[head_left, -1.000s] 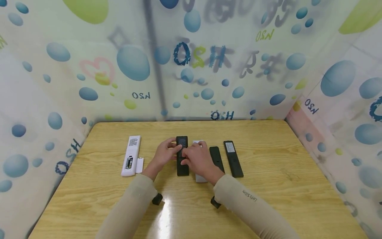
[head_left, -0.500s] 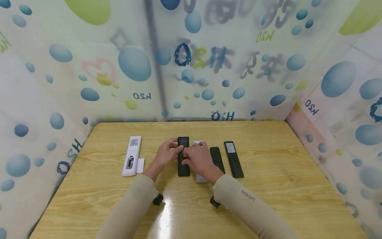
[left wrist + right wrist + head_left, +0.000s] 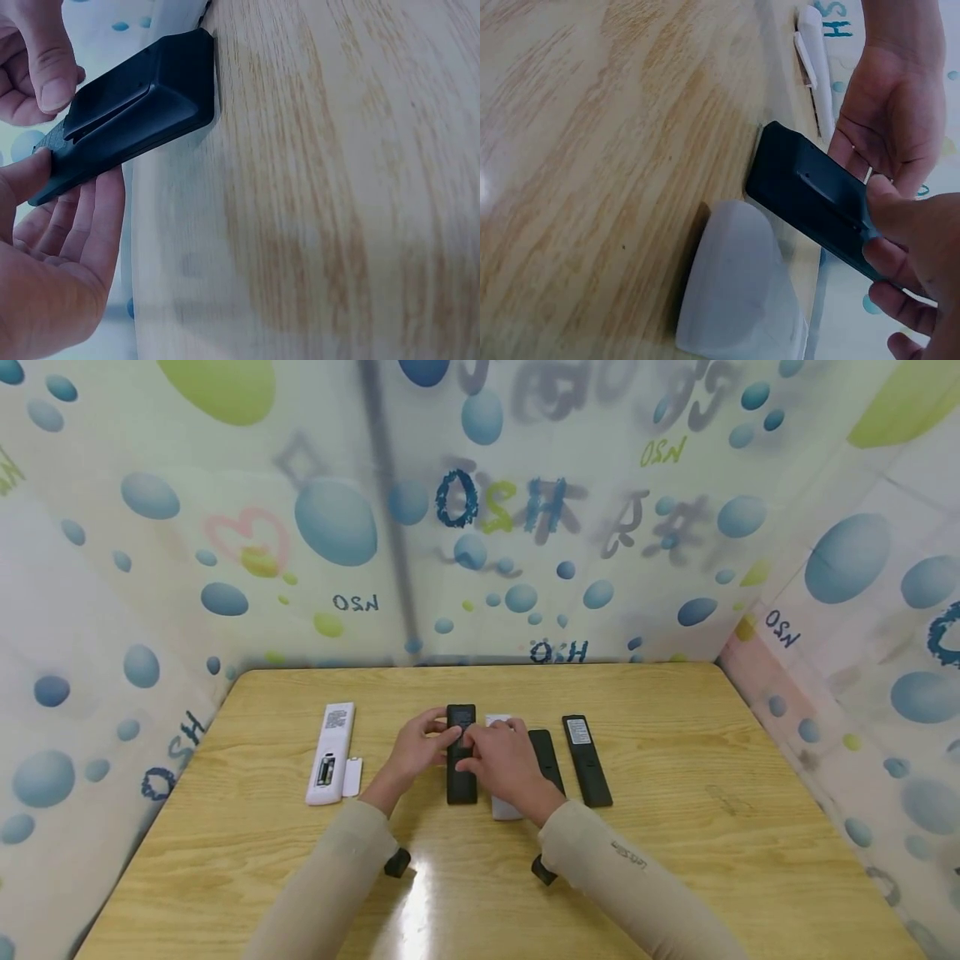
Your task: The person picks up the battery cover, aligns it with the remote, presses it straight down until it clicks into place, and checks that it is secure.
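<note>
In the head view my left hand [image 3: 416,747] grips a black remote control [image 3: 462,785] by its far part, thumb on top and fingers underneath. The remote lies back side up, and the left wrist view shows its far end tilted off the table. My right hand [image 3: 506,760] pinches the far end of its battery cover [image 3: 112,90] with thumb and curled fingers. That end of the cover stands slightly raised, with a thin gap beneath it. What is inside the compartment is hidden. A white remote [image 3: 505,810] lies partly under my right hand.
On the left lies a white remote [image 3: 330,743] with batteries showing, its loose cover [image 3: 352,777] beside it. A dark remote [image 3: 546,756] and a black remote [image 3: 588,764] lie to the right. A patterned curtain [image 3: 637,585] stands behind the table [image 3: 750,843].
My right thumb and fingers shift slightly at the cover's far end. My left hand and the remotes on the table stay in place.
</note>
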Demonstrator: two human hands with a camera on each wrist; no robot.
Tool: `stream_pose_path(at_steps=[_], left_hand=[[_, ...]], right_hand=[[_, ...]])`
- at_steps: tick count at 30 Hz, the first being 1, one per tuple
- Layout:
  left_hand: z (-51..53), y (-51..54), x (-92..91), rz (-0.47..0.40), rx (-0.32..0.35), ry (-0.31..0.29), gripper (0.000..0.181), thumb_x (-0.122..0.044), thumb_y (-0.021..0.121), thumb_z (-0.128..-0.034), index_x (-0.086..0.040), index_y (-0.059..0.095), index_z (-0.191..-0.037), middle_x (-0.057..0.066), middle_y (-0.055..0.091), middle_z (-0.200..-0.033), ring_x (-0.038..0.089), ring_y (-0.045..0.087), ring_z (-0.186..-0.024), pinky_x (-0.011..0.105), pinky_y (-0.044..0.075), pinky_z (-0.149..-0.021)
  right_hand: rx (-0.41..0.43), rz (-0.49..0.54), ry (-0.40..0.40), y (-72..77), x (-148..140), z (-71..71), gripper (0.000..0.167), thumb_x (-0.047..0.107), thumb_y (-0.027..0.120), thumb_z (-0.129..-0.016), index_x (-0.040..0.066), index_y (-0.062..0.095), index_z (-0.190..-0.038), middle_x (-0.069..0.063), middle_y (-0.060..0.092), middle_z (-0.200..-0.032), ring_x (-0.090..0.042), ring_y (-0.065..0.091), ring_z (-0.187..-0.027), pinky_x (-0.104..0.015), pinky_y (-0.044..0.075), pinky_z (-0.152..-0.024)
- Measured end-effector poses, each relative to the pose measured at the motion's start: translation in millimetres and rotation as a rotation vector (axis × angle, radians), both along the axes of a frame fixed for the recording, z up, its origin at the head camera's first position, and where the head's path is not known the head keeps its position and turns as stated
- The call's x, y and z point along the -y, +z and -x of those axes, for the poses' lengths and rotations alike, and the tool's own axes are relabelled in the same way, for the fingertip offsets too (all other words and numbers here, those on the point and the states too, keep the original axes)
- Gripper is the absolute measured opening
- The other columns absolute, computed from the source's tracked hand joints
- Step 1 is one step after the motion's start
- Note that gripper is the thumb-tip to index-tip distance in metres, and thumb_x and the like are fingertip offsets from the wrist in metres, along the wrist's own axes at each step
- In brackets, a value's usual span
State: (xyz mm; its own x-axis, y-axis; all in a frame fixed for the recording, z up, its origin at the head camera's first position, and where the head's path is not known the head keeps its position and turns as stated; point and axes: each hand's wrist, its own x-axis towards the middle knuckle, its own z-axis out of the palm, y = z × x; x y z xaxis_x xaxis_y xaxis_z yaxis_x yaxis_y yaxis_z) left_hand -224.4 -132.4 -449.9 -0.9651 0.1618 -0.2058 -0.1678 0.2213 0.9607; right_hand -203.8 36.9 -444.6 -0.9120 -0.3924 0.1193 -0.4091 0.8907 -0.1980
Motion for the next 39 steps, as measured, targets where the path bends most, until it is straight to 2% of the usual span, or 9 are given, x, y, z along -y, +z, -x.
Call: stream_pose_path(at_steps=[3, 8, 12, 20, 24, 28, 33, 36, 39], left_hand=[[5.6, -11.5, 0.5, 0.004, -0.011, 0.014, 0.047, -0.021, 0.062, -0.0968, -0.013, 0.050, -0.141, 0.024, 0.057, -0.126, 0.023, 0.070, -0.085, 0.043, 0.061, -0.078], [4.3, -12.0, 0.3, 0.007, -0.022, 0.021, 0.045, -0.020, 0.062, -0.0967, -0.013, 0.051, -0.139, 0.022, 0.057, -0.124, 0.020, 0.069, -0.082, 0.041, 0.061, -0.076], [3.5, -12.2, 0.7, -0.005, -0.025, 0.017, 0.045, -0.020, 0.062, -0.0967, -0.013, 0.051, -0.140, 0.023, 0.057, -0.124, 0.019, 0.068, -0.082, 0.040, 0.061, -0.075], [2.6, -11.4, 0.8, -0.016, -0.021, 0.012, 0.046, -0.020, 0.061, -0.0971, -0.014, 0.049, -0.141, 0.022, 0.056, -0.126, 0.019, 0.068, -0.085, 0.037, 0.061, -0.074], [2.3, -11.3, 0.7, -0.021, -0.016, 0.015, 0.046, -0.020, 0.061, -0.0971, -0.014, 0.049, -0.141, 0.022, 0.056, -0.126, 0.019, 0.067, -0.086, 0.037, 0.061, -0.074], [1.4, -11.5, 1.0, -0.026, -0.025, 0.015, 0.046, -0.020, 0.061, -0.0971, -0.015, 0.049, -0.141, 0.022, 0.056, -0.126, 0.021, 0.068, -0.087, 0.038, 0.061, -0.074], [0.0, -11.3, 0.6, -0.031, -0.036, 0.018, 0.046, -0.020, 0.061, -0.0970, -0.015, 0.050, -0.141, 0.023, 0.057, -0.125, 0.022, 0.068, -0.089, 0.037, 0.061, -0.074], [-0.5, -12.6, 0.4, -0.030, -0.044, 0.027, 0.046, -0.020, 0.062, -0.0966, -0.015, 0.050, -0.140, 0.022, 0.057, -0.124, 0.021, 0.068, -0.089, 0.037, 0.061, -0.073], [-0.2, -14.2, 0.7, -0.029, -0.054, 0.034, 0.046, -0.021, 0.062, -0.0964, -0.015, 0.050, -0.141, 0.023, 0.058, -0.123, 0.021, 0.068, -0.087, 0.037, 0.061, -0.072]], right_hand=[[0.035, 0.002, -0.043, 1.4, -3, -0.5, 0.034, 0.054, 0.067, -0.084, 0.023, 0.061, -0.098, 0.011, 0.060, -0.076, -0.015, 0.057, -0.085, -0.045, 0.041, -0.100], [0.079, -0.052, -0.063, 0.2, -8, -0.4, 0.038, 0.057, 0.062, -0.087, 0.021, 0.065, -0.100, 0.006, 0.068, -0.096, -0.018, 0.056, -0.091, -0.042, 0.043, -0.093], [0.097, -0.077, -0.045, -0.8, -9, 1.1, 0.044, 0.059, 0.058, -0.088, 0.021, 0.068, -0.106, 0.004, 0.070, -0.102, -0.019, 0.055, -0.090, -0.042, 0.044, -0.090], [0.126, -0.063, -0.026, -1.6, -9, 3.7, 0.049, 0.056, 0.058, -0.090, 0.017, 0.068, -0.117, 0.001, 0.071, -0.108, -0.023, 0.061, -0.101, -0.046, 0.045, -0.094], [0.148, -0.040, -0.028, -0.8, -8, 4.7, 0.048, 0.055, 0.060, -0.090, 0.016, 0.068, -0.116, 0.001, 0.071, -0.107, -0.023, 0.061, -0.102, -0.048, 0.046, -0.095], [0.193, 0.012, -0.037, 1.2, -7, 6.3, 0.045, 0.052, 0.063, -0.089, 0.015, 0.070, -0.114, 0.002, 0.071, -0.092, -0.021, 0.062, -0.090, -0.049, 0.046, -0.092], [0.229, 0.073, -0.040, 1.8, -6, 8.9, 0.042, 0.049, 0.067, -0.088, 0.013, 0.071, -0.109, 0.006, 0.068, -0.072, -0.012, 0.061, -0.073, -0.042, 0.051, -0.083], [0.222, 0.081, -0.044, 0.8, -5, 9.1, 0.041, 0.048, 0.068, -0.088, 0.012, 0.072, -0.108, 0.007, 0.070, -0.073, -0.011, 0.062, -0.071, -0.038, 0.052, -0.078], [0.201, 0.076, -0.054, -0.1, -4, 8.4, 0.040, 0.047, 0.068, -0.088, 0.013, 0.072, -0.106, 0.006, 0.072, -0.074, -0.012, 0.062, -0.072, -0.040, 0.052, -0.080]])
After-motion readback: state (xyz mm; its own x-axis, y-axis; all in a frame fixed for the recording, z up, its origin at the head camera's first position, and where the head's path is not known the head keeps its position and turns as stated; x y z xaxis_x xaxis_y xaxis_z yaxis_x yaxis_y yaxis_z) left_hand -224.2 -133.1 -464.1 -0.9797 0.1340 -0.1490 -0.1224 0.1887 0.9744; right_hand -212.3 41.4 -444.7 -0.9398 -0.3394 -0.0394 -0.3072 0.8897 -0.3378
